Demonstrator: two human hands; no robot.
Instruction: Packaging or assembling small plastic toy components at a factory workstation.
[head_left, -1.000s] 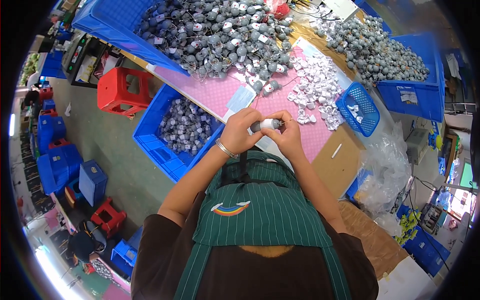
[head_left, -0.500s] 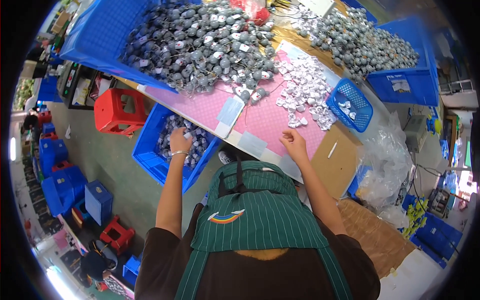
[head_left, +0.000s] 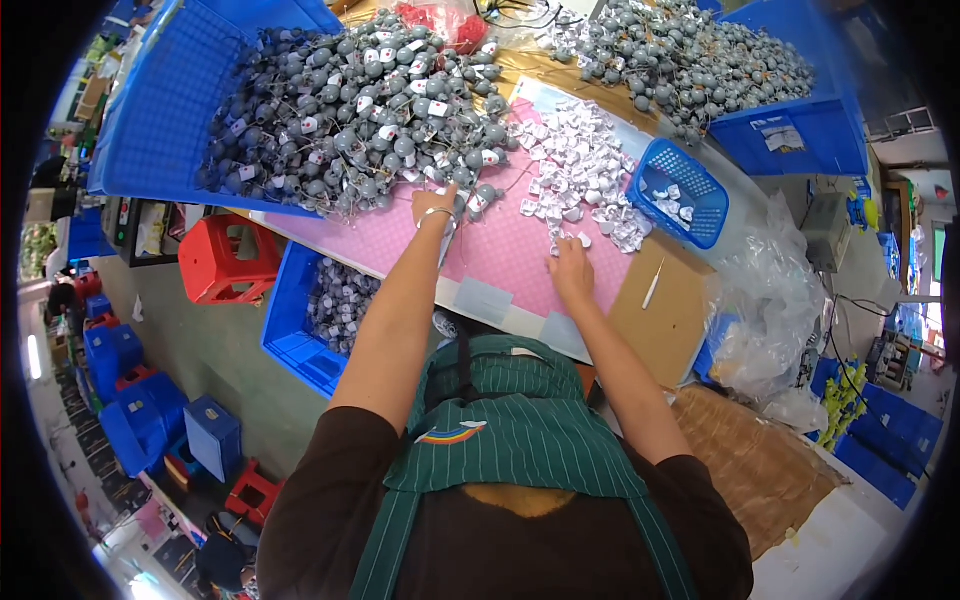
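My left hand (head_left: pixel 437 204), with a bracelet at the wrist, reaches over the pink mat (head_left: pixel 485 262) to the near edge of a heap of grey round pieces (head_left: pixel 370 120) with thin wires and white parts. Its fingers are stretched out beside a few loose grey pieces (head_left: pixel 481 198) and hold nothing that I can see. At the near edge of a pile of small white pieces (head_left: pixel 575 160), my right hand (head_left: pixel 572 272) has its fingers closed on one small white piece (head_left: pixel 585 240).
A blue basket (head_left: pixel 680 200) with some white pieces stands right of the pile. Below the table's left edge, a blue crate (head_left: pixel 290 335) holds more grey-and-white pieces. A white pen (head_left: pixel 653 284) lies on brown cardboard (head_left: pixel 655 320). A red stool (head_left: pixel 228 260) stands left.
My left hand has moved from over the lower blue crate up and right to the grey heap. The right hand has moved slightly forward to the white pieces. The view has shifted a little.
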